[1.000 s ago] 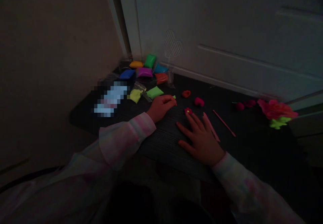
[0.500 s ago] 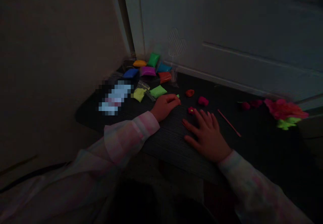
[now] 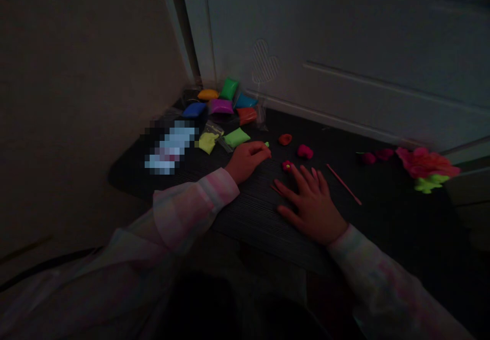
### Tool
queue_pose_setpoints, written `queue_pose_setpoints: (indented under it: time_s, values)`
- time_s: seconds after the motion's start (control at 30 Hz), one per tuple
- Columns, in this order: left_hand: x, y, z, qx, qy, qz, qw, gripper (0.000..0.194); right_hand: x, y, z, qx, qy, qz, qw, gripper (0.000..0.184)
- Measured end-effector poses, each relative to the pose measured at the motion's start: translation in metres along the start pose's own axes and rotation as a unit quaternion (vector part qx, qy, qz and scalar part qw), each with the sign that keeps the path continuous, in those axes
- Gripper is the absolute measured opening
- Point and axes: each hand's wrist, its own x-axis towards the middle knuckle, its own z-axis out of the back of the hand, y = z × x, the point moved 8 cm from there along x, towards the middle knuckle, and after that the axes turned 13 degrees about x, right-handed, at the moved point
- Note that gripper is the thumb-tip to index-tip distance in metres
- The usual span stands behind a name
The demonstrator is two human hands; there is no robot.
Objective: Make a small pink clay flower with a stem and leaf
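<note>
My left hand [image 3: 248,161] rests on the dark table with its fingers curled together. A small bit of green clay [image 3: 267,144] shows just behind its fingertips; whether the hand holds it is hidden. My right hand [image 3: 312,204] lies palm down, fingers spread. Its index fingertip is at a small dark-pink clay flower [image 3: 287,166] with a yellow centre. A pink piece [image 3: 314,173] shows between its fingers, and a thin reddish piece [image 3: 275,189] by another fingertip. Beyond are a red clay piece [image 3: 285,139] and a pink clay lump [image 3: 305,151]. To the right lies a thin pink stick [image 3: 343,184].
Bags of coloured clay, including a purple one [image 3: 221,106] and a light green one [image 3: 237,137], lie at the back left. A blurred-out bright phone-like shape [image 3: 172,146] is at left. Pink flowers [image 3: 424,161] lie at right. A white panelled surface [image 3: 344,39] stands behind the table.
The whole view has shifted slightly, so everything sits a little further left. Both hands keep nearly the same pose and place on the table.
</note>
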Motion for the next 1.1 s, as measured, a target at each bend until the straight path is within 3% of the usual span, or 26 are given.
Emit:
queue_pose_setpoints:
  time_s: [0.13, 0.23, 0.37, 0.5, 0.67, 0.83, 1.0, 1.1]
  values:
    - [0.0, 0.0, 0.0, 0.007, -0.001, -0.001, 1.0, 0.016, -0.001, 0.009, -0.005, 0.021, 0.038, 0.045, 0.998, 0.053]
    - [0.0, 0.0, 0.0, -0.001, 0.0, 0.002, 1.0, 0.016, -0.001, 0.001, 0.0, -0.001, 0.006, -0.003, 1.0, 0.053]
    - [0.0, 0.0, 0.0, -0.002, 0.001, -0.004, 1.0, 0.016, -0.001, 0.006, -0.005, 0.016, 0.036, 0.036, 0.999, 0.053]
    - [0.001, 0.001, 0.0, -0.007, -0.002, -0.004, 1.0, 0.016, 0.0, 0.002, -0.003, 0.011, 0.022, 0.012, 1.0, 0.054]
    - [0.001, 0.001, 0.0, -0.003, -0.003, -0.004, 1.0, 0.015, -0.004, 0.016, -0.008, 0.035, 0.043, 0.044, 0.997, 0.055]
    - [0.001, 0.001, 0.0, -0.006, -0.001, -0.005, 1.0, 0.016, -0.005, 0.015, 0.002, 0.067, 0.001, 0.065, 0.996, 0.052]
    - [0.001, 0.002, 0.0, 0.004, 0.001, 0.003, 1.0, 0.016, -0.004, 0.0, 0.018, 0.124, -0.089, 0.028, 0.988, 0.033]
    - [0.0, 0.001, 0.0, 0.008, 0.002, 0.002, 1.0, 0.017, -0.001, 0.005, 0.01, 0.105, -0.047, 0.029, 0.993, 0.035]
